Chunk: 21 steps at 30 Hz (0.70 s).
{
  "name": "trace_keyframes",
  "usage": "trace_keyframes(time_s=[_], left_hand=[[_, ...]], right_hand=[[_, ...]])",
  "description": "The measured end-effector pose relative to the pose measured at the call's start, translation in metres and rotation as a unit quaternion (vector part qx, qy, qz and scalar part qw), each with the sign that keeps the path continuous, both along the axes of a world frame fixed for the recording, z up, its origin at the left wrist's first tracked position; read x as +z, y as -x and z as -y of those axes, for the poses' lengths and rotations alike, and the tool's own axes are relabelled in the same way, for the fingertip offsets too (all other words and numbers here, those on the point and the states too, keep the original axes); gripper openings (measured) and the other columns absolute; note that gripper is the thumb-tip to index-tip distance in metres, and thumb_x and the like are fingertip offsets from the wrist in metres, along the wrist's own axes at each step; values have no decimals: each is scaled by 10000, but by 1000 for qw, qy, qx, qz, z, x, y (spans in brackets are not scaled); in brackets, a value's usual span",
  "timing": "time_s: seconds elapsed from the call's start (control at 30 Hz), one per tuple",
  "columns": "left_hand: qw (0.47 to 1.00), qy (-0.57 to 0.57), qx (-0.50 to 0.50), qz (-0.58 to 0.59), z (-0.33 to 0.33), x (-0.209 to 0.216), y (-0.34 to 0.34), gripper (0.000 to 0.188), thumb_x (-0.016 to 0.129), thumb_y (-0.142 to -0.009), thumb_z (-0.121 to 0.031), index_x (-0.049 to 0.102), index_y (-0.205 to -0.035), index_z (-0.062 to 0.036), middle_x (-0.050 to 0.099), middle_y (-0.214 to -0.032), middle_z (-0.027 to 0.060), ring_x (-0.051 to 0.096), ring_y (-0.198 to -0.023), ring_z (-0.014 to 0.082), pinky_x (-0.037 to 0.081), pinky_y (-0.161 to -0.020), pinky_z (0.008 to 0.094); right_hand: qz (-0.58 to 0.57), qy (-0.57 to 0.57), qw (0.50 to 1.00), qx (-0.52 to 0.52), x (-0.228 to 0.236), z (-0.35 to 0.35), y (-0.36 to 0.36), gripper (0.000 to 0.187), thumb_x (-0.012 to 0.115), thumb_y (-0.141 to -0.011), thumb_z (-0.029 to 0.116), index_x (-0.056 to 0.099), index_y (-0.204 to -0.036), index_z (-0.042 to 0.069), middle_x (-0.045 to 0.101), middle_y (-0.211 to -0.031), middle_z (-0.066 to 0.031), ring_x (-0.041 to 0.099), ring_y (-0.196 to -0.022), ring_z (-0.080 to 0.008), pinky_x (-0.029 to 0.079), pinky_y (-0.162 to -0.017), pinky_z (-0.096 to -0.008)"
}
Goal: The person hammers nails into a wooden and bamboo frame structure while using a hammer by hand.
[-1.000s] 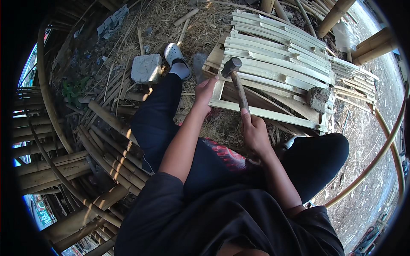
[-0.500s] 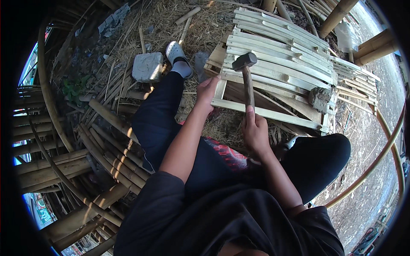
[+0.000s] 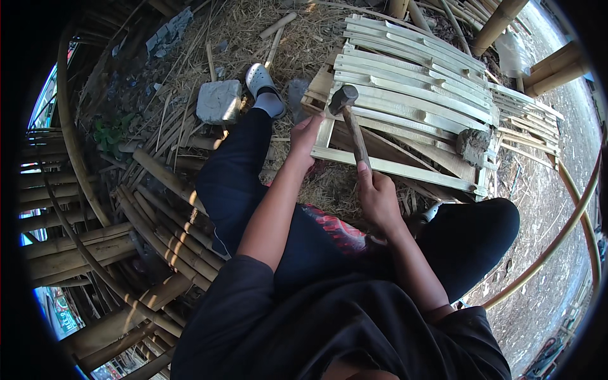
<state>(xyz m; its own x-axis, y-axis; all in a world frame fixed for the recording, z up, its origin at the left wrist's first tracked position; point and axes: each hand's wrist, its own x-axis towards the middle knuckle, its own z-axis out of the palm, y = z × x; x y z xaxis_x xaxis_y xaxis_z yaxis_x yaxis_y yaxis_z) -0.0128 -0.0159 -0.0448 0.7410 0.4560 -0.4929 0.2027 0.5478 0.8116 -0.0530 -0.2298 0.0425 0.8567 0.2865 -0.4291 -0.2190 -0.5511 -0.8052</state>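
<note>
A panel of pale bamboo slats (image 3: 411, 104) lies before me, its slats running crosswise between end strips. My left hand (image 3: 306, 140) is closed on the panel's left end strip, thumb and fingertips near the corner; whether a nail is pinched there is too small to tell. The wooden handle of a hammer (image 3: 356, 136) is wrapped by my right hand (image 3: 380, 197). The dark metal hammer head is over the left end of the slats, just right of my left fingertips. I cannot tell whether it touches the wood.
A rough stone lump (image 3: 474, 147) rests on the panel's right end. Left of my shoe (image 3: 261, 82) sits a pale concrete block (image 3: 218, 101). Bamboo poles (image 3: 164, 240) are stacked at the left. Thick bamboo posts (image 3: 500, 25) stand at the far right, and straw covers the ground.
The hammer head has swung left and slightly nearer, toward my left fingertips, with the handle tilting left. My left hand and the panel have hardly moved.
</note>
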Motion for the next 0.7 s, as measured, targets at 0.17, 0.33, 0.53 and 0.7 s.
trace_keyframes(time_s=[0.17,0.33,0.53,0.7], left_hand=[[1000,-1,2,-4,1,2,-1,285,749,-906,-270,723,-1047,-23,722,-881,18,663,-724,96,522,-656,270],[1000,2,3,13,-2,-4,2,307,738,-908,-275,726,-1077,-19,729,-919,28,673,-759,100,528,-685,266],[1000,-5,-15,7,6,11,1,324,751,-884,-304,722,-1074,-43,713,-886,16,670,-746,111,530,-680,300],[1000,12,10,7,0,-7,1,305,751,-892,-285,728,-1079,-44,728,-923,27,689,-758,122,538,-688,290]], right_hand=[[28,22,999,7,0,0,-4,647,486,-1053,485,607,-795,-96,578,-634,-255,585,-582,-341,470,-632,-472],[48,10,999,3,32,1,1,610,497,-1055,460,618,-810,-86,567,-612,-226,598,-571,-297,468,-611,-464],[109,61,992,18,6,-4,11,576,500,-1058,417,612,-799,-85,578,-617,-269,612,-584,-401,478,-614,-478],[78,-10,997,27,31,-11,9,595,505,-1051,447,615,-811,-86,583,-627,-271,610,-594,-403,477,-627,-484]])
